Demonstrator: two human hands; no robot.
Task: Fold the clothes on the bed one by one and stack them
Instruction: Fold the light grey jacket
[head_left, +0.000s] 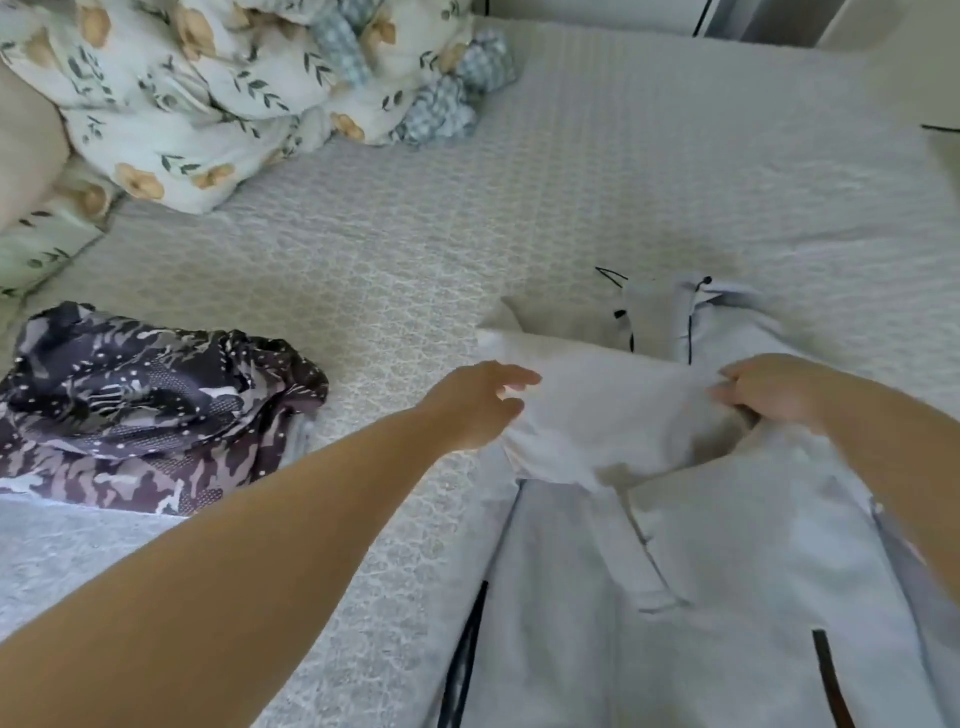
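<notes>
A bare left forearm is seen nearest the camera, stretched from the lower left corner toward the middle of the bed. Beside it, at the lower right, a pale grey jacket with dark zips is spread flat on the bed, its hem cut off by the bottom edge of the view.

Across the chest of the jacket a sleeve is folded over, lying from right to left. The left hand is held at the left end of this sleeve, with thumb and fingers parted and only loosely bent; the fingertips are at the edge of the cloth, but whether the cloth is actually pinched cannot be told. The right hand is placed on the right side of the sleeve, near the shoulder, with its fingers curled and a bunch of the fabric gathered under them.

Just beyond the hands the hood of the jacket is laid flat, with a dark drawcord at its edge.

To the left, well apart from the jacket, a dark patterned garment is left crumpled on the textured bedcover.

At the far left of the bed a floral duvet is heaped, with a blue checked cloth tangled in it.
</notes>
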